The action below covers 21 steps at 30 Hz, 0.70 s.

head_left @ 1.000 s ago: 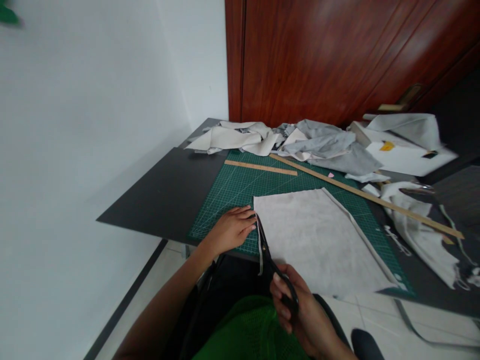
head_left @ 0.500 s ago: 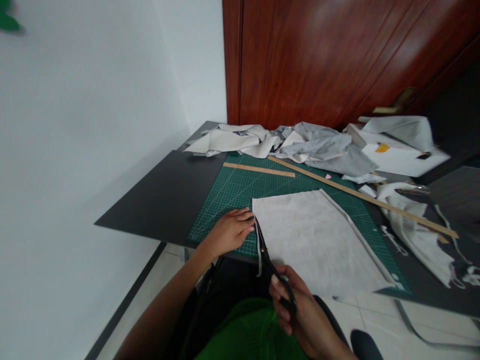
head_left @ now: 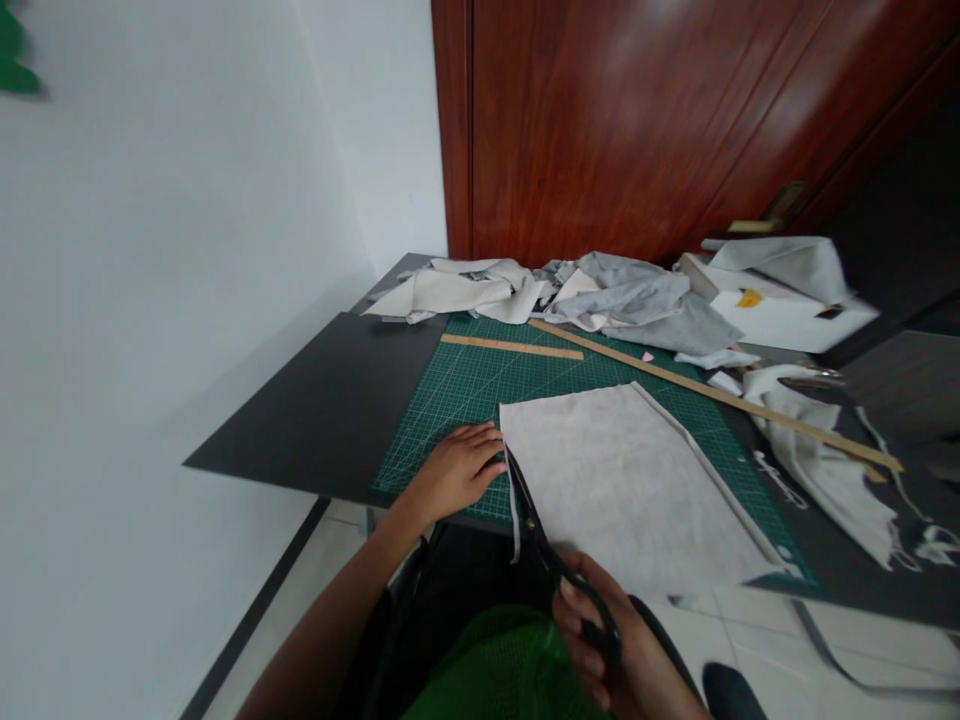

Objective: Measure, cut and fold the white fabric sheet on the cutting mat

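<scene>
A light grey-white cloth [head_left: 622, 480] lies over the green cutting mat [head_left: 427, 400], its near part hanging past the table edge. My right hand [head_left: 600, 625] grips black-handled scissors [head_left: 534, 525], whose blades point away from me along the cloth's left edge. A narrow strip of cloth [head_left: 515, 520] hangs from that edge, to the left of the blades. My left hand [head_left: 459, 472] lies on the mat with fingers stretched out. Its fingertips touch the cloth's left edge near the far-left corner, close to the scissor tips.
Beyond the cloth lie a short wooden ruler [head_left: 510, 347] and a long one [head_left: 705, 385]. Crumpled fabric pieces [head_left: 630, 298] and a white box [head_left: 787, 312] line the back of the dark table [head_left: 300, 410]. More scraps [head_left: 817, 450] are at the right. A white wall [head_left: 187, 200] rises on the left.
My right hand and the scissor handles have moved slightly down and right. My left hand keeps its place at the cloth's edge. The whole view has shifted slightly.
</scene>
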Each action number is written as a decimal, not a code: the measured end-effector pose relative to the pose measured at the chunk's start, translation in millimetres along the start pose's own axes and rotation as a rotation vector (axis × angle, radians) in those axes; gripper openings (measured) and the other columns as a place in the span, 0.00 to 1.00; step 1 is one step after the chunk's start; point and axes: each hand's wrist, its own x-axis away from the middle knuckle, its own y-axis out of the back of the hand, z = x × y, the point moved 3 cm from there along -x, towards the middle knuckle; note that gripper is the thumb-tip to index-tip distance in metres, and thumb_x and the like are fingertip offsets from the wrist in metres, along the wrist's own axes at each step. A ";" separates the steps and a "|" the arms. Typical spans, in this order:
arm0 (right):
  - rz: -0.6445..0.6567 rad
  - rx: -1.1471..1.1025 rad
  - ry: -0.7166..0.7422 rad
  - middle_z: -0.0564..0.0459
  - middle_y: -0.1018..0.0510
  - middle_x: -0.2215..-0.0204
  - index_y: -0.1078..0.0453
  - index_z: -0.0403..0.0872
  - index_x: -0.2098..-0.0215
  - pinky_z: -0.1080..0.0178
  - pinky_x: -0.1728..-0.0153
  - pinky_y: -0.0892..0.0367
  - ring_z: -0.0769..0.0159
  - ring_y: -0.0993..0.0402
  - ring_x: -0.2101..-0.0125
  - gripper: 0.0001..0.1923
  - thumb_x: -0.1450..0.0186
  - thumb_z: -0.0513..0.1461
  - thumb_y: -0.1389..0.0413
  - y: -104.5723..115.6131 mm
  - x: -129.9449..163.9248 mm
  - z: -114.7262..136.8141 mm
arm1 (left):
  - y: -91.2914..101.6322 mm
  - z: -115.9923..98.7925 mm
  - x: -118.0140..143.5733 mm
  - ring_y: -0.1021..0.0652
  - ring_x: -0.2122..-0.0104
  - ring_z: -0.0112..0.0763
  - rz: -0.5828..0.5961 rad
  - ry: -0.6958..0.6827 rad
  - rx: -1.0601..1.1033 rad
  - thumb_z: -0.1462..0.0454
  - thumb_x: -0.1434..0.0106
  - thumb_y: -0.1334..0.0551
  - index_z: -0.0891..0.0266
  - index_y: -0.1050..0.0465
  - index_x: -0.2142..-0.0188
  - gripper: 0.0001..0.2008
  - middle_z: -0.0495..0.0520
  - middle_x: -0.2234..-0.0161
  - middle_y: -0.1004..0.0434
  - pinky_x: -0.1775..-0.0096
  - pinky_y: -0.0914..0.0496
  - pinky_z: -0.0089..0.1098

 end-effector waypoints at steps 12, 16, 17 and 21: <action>-0.194 -0.160 0.213 0.63 0.33 0.79 0.33 0.49 0.67 0.75 0.91 0.47 0.79 0.42 0.87 0.22 0.45 0.50 0.27 68.8 15.7 45.7 | 6.9 -10.4 1.0 0.30 0.37 0.47 0.025 -0.042 -0.090 0.53 0.31 0.35 0.61 0.26 0.42 0.22 0.59 0.43 0.25 0.39 0.34 0.48; -0.268 -0.075 0.145 0.64 0.40 0.86 0.39 0.49 0.79 0.72 0.96 0.54 0.80 0.52 0.92 0.31 0.57 0.57 0.25 93.0 14.1 45.1 | 7.8 -21.7 6.7 0.28 0.41 0.47 0.037 -0.095 -0.053 0.48 0.34 0.34 0.61 0.24 0.46 0.24 0.58 0.47 0.22 0.41 0.33 0.47; -0.280 -0.054 0.123 0.64 0.40 0.87 0.38 0.48 0.79 0.73 0.95 0.54 0.79 0.50 0.92 0.31 0.54 0.57 0.26 99.8 19.0 40.6 | 6.0 -26.6 10.0 0.27 0.42 0.47 0.041 -0.109 -0.043 0.46 0.34 0.34 0.61 0.23 0.47 0.25 0.58 0.48 0.21 0.42 0.33 0.47; -0.258 -0.039 0.074 0.61 0.33 0.85 0.29 0.48 0.70 0.75 0.91 0.49 0.78 0.45 0.90 0.26 0.50 0.55 0.26 124.1 50.3 19.2 | -7.0 -48.9 26.1 0.24 0.46 0.47 0.046 -0.142 -0.012 0.39 0.37 0.36 0.61 0.23 0.47 0.32 0.59 0.50 0.20 0.42 0.33 0.47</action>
